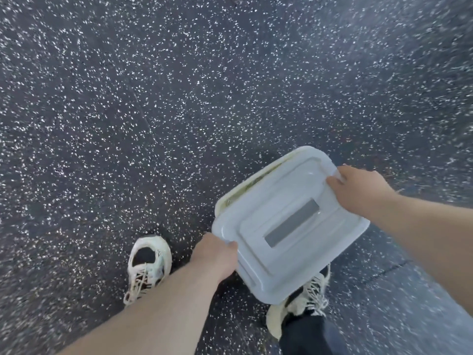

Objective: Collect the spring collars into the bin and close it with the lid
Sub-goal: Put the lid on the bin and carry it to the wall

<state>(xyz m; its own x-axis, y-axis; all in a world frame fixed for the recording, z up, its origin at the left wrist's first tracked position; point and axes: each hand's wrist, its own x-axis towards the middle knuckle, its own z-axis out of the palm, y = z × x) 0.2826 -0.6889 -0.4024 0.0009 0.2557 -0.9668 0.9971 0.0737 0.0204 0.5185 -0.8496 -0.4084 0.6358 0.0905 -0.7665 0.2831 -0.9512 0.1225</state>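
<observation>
A white plastic lid (289, 226) with a grey rectangular label sits over the bin (231, 198), which shows only as a thin yellowish rim along the lid's upper left edge. My left hand (216, 254) grips the lid's near left corner. My right hand (355, 190) grips its far right edge. Lid and bin are tilted and held above the floor in front of me. The bin's inside is hidden and no spring collars are visible.
Dark rubber floor (153, 98) with white speckles fills the view. My two white sneakers stand on it, the left shoe (147, 265) beside my left forearm, the right shoe (304, 301) partly under the lid. A floor seam (384, 270) runs at lower right.
</observation>
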